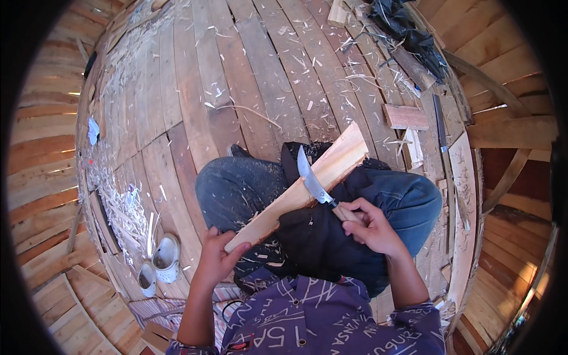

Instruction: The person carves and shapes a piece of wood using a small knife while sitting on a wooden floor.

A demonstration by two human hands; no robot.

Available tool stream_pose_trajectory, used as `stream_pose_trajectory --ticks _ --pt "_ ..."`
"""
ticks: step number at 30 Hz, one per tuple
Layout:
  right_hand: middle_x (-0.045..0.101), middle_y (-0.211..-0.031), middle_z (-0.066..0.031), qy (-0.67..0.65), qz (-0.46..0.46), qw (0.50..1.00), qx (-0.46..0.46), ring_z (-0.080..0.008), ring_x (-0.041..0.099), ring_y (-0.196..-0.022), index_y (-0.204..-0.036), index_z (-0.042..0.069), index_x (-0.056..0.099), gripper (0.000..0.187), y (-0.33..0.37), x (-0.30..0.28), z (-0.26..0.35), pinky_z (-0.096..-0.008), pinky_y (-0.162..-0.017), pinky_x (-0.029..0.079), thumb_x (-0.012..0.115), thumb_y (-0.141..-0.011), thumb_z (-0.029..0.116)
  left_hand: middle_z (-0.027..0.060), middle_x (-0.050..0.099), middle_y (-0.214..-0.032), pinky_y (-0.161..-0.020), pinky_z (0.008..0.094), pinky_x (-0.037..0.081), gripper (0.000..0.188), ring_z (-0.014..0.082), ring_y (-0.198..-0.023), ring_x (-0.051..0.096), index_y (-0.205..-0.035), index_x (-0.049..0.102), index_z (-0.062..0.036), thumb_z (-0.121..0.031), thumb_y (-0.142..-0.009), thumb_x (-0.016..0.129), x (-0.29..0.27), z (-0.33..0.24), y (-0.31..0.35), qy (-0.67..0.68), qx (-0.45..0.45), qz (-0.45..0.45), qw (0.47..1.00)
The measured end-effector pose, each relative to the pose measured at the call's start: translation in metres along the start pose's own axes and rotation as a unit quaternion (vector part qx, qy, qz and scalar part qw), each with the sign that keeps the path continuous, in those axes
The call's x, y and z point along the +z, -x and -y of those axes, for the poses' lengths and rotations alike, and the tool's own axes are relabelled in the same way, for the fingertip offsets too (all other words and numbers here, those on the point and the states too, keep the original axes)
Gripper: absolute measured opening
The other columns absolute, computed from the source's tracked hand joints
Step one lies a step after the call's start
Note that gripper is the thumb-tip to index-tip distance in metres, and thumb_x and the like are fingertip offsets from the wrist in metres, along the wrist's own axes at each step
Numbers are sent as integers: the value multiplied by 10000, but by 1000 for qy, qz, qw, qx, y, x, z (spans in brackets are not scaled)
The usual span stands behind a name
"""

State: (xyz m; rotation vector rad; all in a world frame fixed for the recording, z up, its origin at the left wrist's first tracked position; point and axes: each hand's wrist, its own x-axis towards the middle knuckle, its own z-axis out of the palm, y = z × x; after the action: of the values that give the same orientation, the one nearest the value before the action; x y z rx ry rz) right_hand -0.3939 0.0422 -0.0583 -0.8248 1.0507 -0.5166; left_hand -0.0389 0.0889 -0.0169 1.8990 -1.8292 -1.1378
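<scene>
A long, pale wooden board with a rough bark-brown edge lies slantwise across my lap, its wide end pointing away to the right. My left hand is closed around the narrow near end. In my right hand is a curved knife, gripped by its wooden handle. The blade lies over the board's upper face, its hooked tip pointing away from me. Whether the edge touches the wood, I cannot tell. Dark cloth covers my lap under the board, over blue jeans.
Shavings litter the plank floor, with a thick heap at left. A pair of light clogs stands at lower left. On the right lie a reddish wood block, a dark flat bar and black plastic.
</scene>
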Motion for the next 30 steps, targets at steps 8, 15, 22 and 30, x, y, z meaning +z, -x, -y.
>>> stream_pose_trajectory --ticks 8,15,22,30 --pt "597 -834 -44 89 2 969 -229 -41 500 -583 -1189 53 509 292 -10 -7 -19 -203 -506 417 637 -929 89 142 489 -806 -662 350 390 276 247 -788 468 -901 678 22 -217 -803 775 3 1 1 16 -19 -4 1000" --pt "599 -946 -44 -23 -153 983 -99 -71 559 -737 -1174 57 515 300 -3 1 -9 -210 -660 467 655 -909 46 150 533 -863 -713 364 403 274 259 -811 476 -908 683 11 -216 -790 780 1 2 -1 -28 -7 8 1000" --pt "627 -1043 -56 45 -132 977 -159 -76 581 -862 -1177 56 528 299 -7 -2 -14 -233 -739 484 658 -908 53 139 491 -819 -701 364 404 280 257 -790 461 -896 674 15 -225 -795 777 2 -4 1 21 -22 -9 999" --pt "599 -817 -34 119 -117 945 -281 -27 518 -610 -1186 61 550 280 -17 0 -37 -186 -494 419 635 -919 70 130 465 -796 -662 358 387 262 234 -755 429 -873 668 17 -203 -791 786 5 1 -1 35 24 -22 999"
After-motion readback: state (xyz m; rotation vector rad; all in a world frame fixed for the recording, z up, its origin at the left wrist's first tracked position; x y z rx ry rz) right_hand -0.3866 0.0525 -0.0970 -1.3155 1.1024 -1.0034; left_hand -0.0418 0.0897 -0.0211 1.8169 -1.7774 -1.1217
